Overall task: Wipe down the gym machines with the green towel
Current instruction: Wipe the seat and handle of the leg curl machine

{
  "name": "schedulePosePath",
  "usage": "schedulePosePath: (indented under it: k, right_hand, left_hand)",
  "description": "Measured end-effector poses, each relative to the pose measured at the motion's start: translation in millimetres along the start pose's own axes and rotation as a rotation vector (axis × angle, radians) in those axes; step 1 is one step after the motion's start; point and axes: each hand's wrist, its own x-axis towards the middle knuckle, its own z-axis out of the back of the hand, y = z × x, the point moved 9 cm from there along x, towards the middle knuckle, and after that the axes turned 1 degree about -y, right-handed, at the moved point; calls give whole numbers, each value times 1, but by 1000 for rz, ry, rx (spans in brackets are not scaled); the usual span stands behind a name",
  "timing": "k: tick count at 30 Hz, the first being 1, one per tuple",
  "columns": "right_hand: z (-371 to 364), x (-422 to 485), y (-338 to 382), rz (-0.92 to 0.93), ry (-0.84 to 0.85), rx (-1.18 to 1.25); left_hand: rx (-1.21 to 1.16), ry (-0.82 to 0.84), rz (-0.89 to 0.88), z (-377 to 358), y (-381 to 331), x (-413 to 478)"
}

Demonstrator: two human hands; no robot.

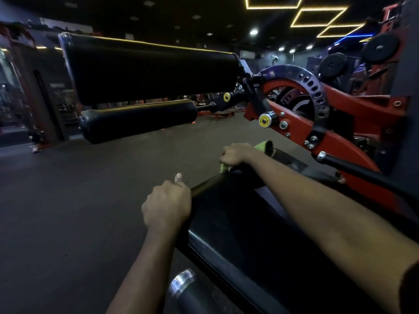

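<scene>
right grip (pixel 235 155) curled on green towel (pixel 263 146) | left grip (pixel 166 205) clasps black pad (pixel 226 223) edge

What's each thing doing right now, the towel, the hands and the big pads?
green towel, bunched on the seat pad under the right grip
right grip, fingers curled over the green towel
left grip, curled at the seat pad's edge, thumb up; hold unclear
big black pads, up in the air, untouched
</scene>
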Motion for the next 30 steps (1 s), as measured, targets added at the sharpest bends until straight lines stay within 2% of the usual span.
schedulePosePath:
  k: [4,7,10,15,18,21,23,30]
  right_hand:
    - [8,-59,68,251,-172,20]
    - [2,-100,63,434,-274,206]
    - [-5,-83,6,344,-271,300]
    - [-8,-19,-92,-44,-230,278]
    - [-17,17,-147,-194,-171,271]
    - [-20,38,-160,-218,-117,258]
    - [-17,32,-153,-233,-131,238]
    - [-35,-13,-157,-121,-244,255]
  left_hand:
    - [-16,8,17,1,2,0]
    - [-23,26,24,3,1,-2]
    - [-7,35,16,2,0,-2]
    - [15,25,21,-1,4,1]
    - [24,15,21,-4,5,4]
    - [30,7,11,-4,4,4]
    - [30,13,16,-3,3,3]
    - [44,24,6,-1,1,1]
